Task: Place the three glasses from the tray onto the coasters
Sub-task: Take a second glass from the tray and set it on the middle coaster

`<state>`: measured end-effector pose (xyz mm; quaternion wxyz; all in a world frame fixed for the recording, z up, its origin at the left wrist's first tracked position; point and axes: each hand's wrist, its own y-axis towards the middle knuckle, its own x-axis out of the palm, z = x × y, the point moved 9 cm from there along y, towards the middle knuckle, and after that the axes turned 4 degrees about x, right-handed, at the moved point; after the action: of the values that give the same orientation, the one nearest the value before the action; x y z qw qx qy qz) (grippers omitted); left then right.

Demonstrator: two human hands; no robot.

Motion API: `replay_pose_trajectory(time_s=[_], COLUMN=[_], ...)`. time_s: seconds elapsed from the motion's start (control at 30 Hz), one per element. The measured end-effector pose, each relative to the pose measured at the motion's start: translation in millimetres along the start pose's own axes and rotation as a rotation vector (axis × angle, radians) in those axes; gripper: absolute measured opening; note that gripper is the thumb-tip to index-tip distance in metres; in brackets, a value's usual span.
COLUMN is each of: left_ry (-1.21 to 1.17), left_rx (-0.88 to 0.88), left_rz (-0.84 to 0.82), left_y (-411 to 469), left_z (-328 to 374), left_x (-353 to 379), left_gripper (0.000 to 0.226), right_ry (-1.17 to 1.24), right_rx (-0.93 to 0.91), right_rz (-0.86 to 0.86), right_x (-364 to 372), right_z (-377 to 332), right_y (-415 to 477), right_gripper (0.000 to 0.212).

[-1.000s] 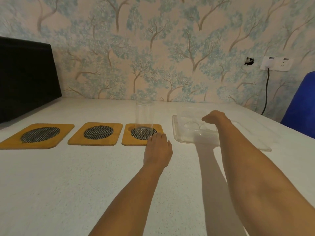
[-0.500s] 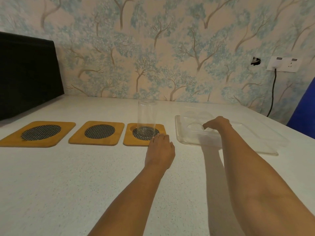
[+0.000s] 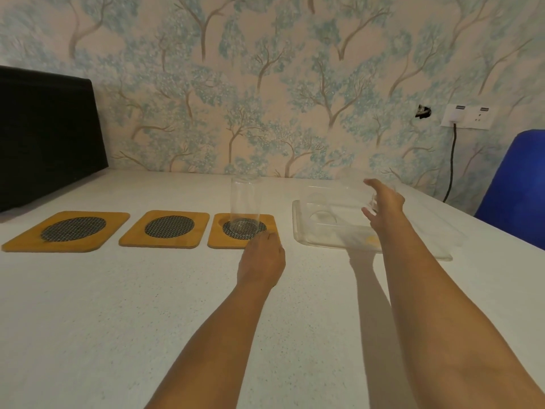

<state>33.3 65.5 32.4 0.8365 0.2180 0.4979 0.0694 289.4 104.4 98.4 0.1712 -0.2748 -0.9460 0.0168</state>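
Observation:
Three orange coasters with black mesh circles lie in a row: left coaster (image 3: 63, 230), middle coaster (image 3: 166, 228) and right coaster (image 3: 267, 224). A clear glass (image 3: 245, 206) stands upright on the right coaster. To the right lies a clear tray (image 3: 312, 242) with another clear glass (image 3: 321, 206) in it. My right hand (image 3: 383, 205) hovers over the tray with fingers and thumb spread; a faint glass edge shows right by it, and contact is unclear. My left hand (image 3: 262, 258) rests on the table at the right coaster's near edge, fingers curled, holding nothing.
The white table (image 3: 118, 305) meets a wallpapered wall. A black panel (image 3: 44, 134) stands at the far left. A blue chair (image 3: 516, 187) is at the right edge, under a wall socket (image 3: 467, 116) with a black cable.
My right hand has risen from the tray floor, shifted right and spread its fingers. My left hand has stayed by the right coaster.

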Motion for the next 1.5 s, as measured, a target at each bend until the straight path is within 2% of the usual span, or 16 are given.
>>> replay_pose_trajectory(time_s=[0.2, 0.33, 0.53, 0.67, 0.77, 0.87, 1.07, 1.13, 1.2, 1.33, 1.4, 1.5], left_ry=[0.009, 0.036, 0.086, 0.108, 0.116, 0.152, 0.194, 0.203, 0.206, 0.21, 0.216, 0.226], left_rx=[-0.09, -0.145, -0.163, -0.154, -0.141, -0.115, -0.116, -0.116, -0.127, -0.164, -0.172, -0.185], left_rz=[0.036, 0.015, -0.013, -0.03, -0.09, -0.122, -0.123, -0.107, -0.101, -0.108, -0.104, -0.102], left_y=[-22, -39, -64, -73, -77, -81, -87, -88, -90, -92, -92, -91], left_z=[-22, -36, -56, -68, -77, -85, -111, -122, -134, -157, -165, -175], left_x=[-22, -35, -55, -67, -69, -74, -92, -100, -108, -118, -122, -126], left_gripper=[0.036, 0.038, 0.043, 0.045, 0.048, 0.049, 0.051, 0.051, 0.051, 0.05, 0.051, 0.051], right_ry=[0.299, 0.342, 0.362, 0.518, 0.538, 0.529, 0.386, 0.306, 0.195, -0.151, -0.392, -0.673], right_rx=[0.076, 0.07, 0.184, 0.265, 0.322, 0.363, 0.337, 0.322, 0.279, 0.084, -0.055, -0.291], right_rz=[0.003, -0.058, -0.151, -0.221, -0.303, -0.386, -0.481, -0.511, -0.503, -0.515, -0.472, -0.377], right_x=[-7, 4, 27, 52, 76, 100, 137, 150, 159, 180, 188, 200], right_z=[-2, -5, 17, 31, 36, 38, 32, 32, 35, 42, 43, 37], right_y=[-33, -56, -92, -116, -133, -152, -181, -191, -197, -203, -205, -213], right_gripper=[0.074, 0.053, 0.08, 0.085, 0.09, 0.086, 0.052, 0.048, 0.057, 0.099, 0.102, 0.091])
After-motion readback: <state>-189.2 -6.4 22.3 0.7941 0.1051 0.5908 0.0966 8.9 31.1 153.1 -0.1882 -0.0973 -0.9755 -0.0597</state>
